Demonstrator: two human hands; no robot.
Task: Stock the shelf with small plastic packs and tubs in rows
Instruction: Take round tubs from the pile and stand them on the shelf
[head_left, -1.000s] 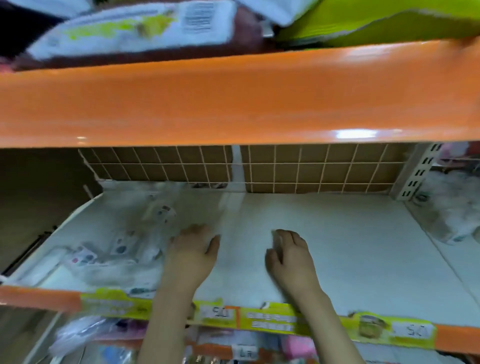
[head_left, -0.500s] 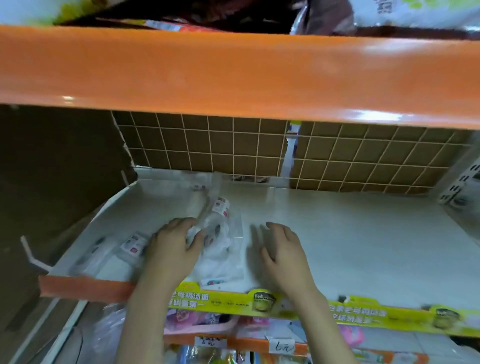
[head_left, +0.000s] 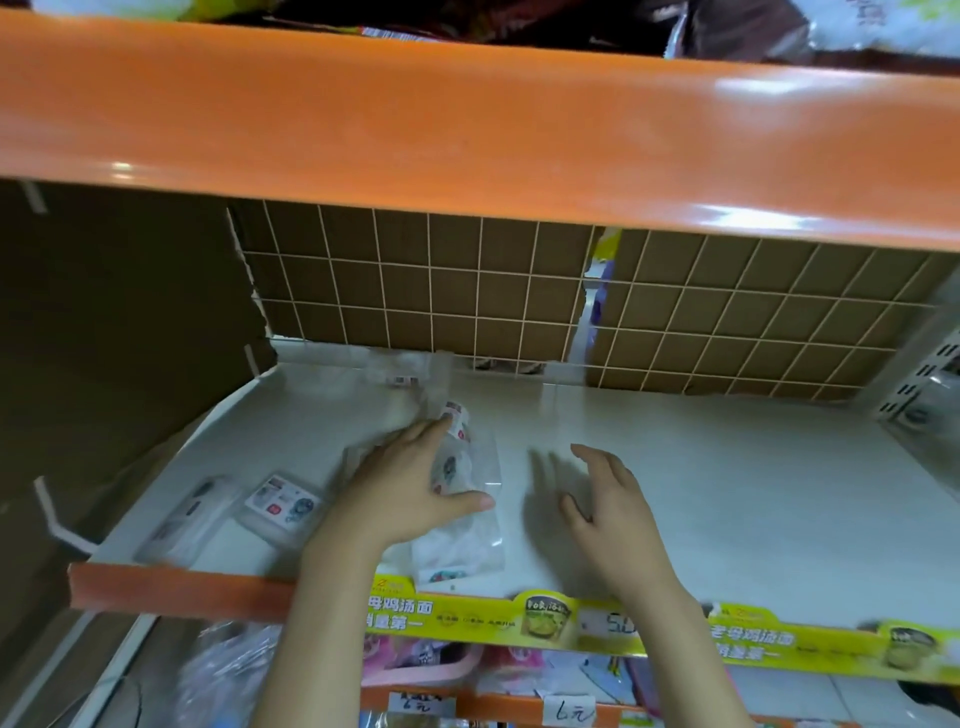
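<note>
Clear packs (head_left: 460, 499): head view, they lie on the white shelf (head_left: 727, 499) under your left hand.
Left hand (head_left: 410, 493): your spread fingers press flat on the packs, thumb alongside.
Right hand (head_left: 608, 506): it hovers just beside them, relaxed, holding nothing.
Labelled pack (head_left: 283, 505): it lies left of your left hand.
Risk: the slick film may slide forward over the orange shelf lip (head_left: 171, 587) if you push unevenly.

wire grid backing (head_left: 415, 291) | yellow price strip (head_left: 675, 631) | pink basket (head_left: 415, 667) below
</note>
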